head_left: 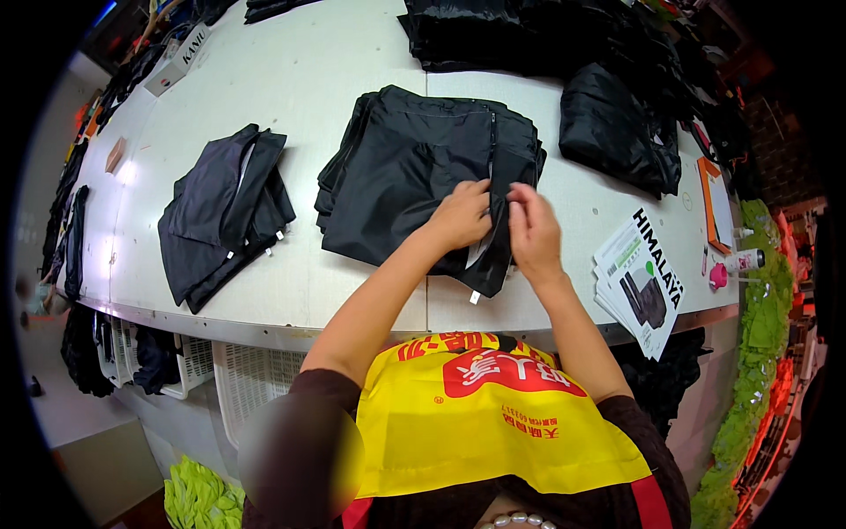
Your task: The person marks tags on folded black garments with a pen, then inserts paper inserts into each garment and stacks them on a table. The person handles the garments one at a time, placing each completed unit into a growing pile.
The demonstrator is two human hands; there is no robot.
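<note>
A stack of folded black garments (405, 176) lies on the white table in front of me. The top one has a zip along its right part and a small white tag at its lower corner. My left hand (463, 216) has its fingers curled on the fabric beside the zip, gripping the edge of a fold. Just right of it, my right hand (535, 234) pinches the right flap of the same garment between thumb and fingers. A strip of pale lining shows below my left hand.
Another black garment pile (225, 207) lies at left, with small white tags. A black bundle (617, 132) and larger dark stacks (493, 35) sit far right and behind. Printed leaflets (639, 282), an orange-edged clipboard (712, 203) and a bottle (745, 260) are at right. White crates (251, 379) stand under the table.
</note>
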